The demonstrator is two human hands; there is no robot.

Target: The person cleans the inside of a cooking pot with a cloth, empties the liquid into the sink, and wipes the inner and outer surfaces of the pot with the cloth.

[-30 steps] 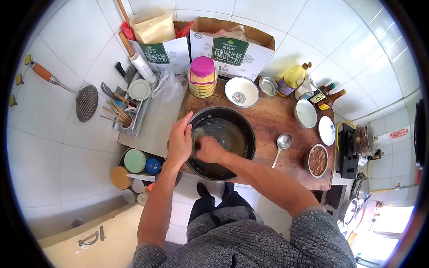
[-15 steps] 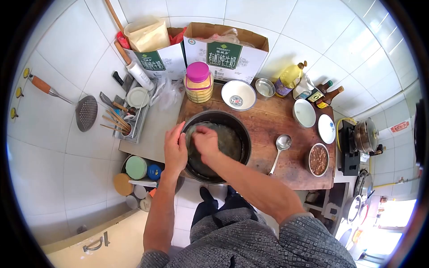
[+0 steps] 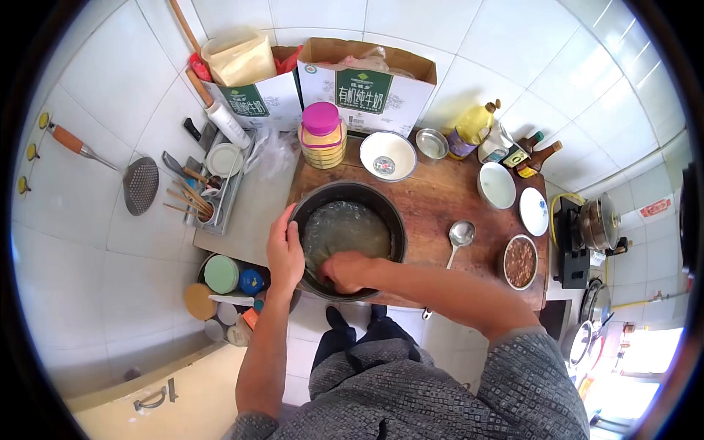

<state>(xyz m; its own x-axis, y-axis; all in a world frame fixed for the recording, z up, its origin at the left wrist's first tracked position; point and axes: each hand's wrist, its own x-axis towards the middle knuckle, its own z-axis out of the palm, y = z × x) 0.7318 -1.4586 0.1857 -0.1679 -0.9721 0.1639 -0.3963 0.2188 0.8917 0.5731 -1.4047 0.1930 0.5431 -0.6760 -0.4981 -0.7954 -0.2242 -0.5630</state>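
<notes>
A deep dark pot stands at the table's front left edge with cloudy, rippling water inside. My left hand grips the pot's left rim, its thumb at the rim and its fingers along the outer wall. Low in the pot, near the front wall, my right hand reaches into the water with its fingers curled. Whatever those fingers hold, if anything, is hidden. To the right lies a metal ladle, its handle partly covered by my right forearm.
A bowl of reddish-brown beans or nuts sits on the wooden table at right. Behind the pot are a white bowl, a pink-lidded jar and a small metal bowl. Bottles line the back; a gas stove is far right.
My right hand has moved from the pot's upper left down to its front part, and its forearm now crosses the ladle handle. My left hand stays at the left rim.
</notes>
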